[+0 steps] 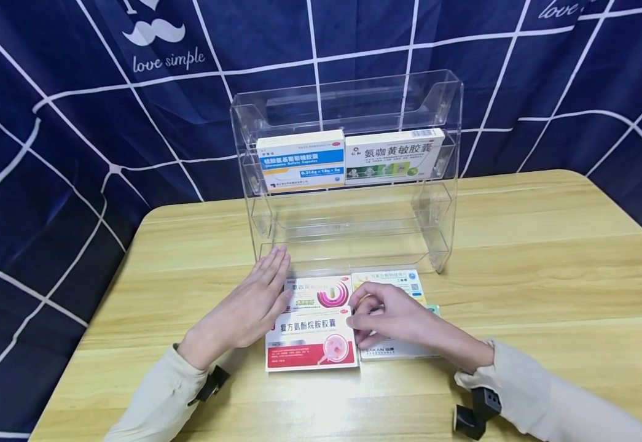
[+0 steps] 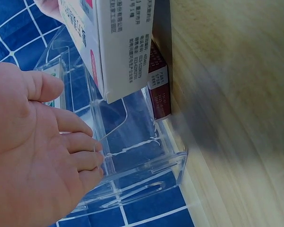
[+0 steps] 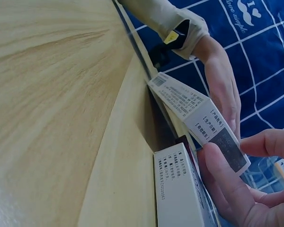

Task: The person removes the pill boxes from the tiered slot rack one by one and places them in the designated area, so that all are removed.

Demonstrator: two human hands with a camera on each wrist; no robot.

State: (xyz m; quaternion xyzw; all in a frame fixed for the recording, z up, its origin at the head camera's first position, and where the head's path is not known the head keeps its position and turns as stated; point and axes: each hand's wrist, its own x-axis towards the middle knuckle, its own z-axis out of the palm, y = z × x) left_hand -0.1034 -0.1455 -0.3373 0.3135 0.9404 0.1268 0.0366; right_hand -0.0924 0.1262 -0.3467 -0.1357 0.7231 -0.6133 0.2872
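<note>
My right hand (image 1: pixel 395 310) pinches the right end of a red-and-white medicine box (image 1: pixel 312 347) between thumb and fingers. In the right wrist view this box (image 3: pixel 180 99) tilts up off the wooden table. My left hand (image 1: pixel 243 307) lies along the box's left side with fingers stretched out; in the left wrist view its palm (image 2: pixel 38 146) shows, holding nothing. Behind the pinched box is a white medicine box with a pink ring design (image 1: pixel 321 291). To the right, partly covered by my right hand, lie a yellow-and-white box (image 1: pixel 411 279) and a white-and-green box (image 1: pixel 409 351).
A clear acrylic tiered rack (image 1: pixel 348 250) stands just behind the boxes. Its upper tier carries a blue-and-white medicine box (image 1: pixel 301 161) and a white medicine box with green (image 1: pixel 395 156). A dark blue gridded cloth (image 1: pixel 265 37) hangs behind the wooden table (image 1: pixel 547 276).
</note>
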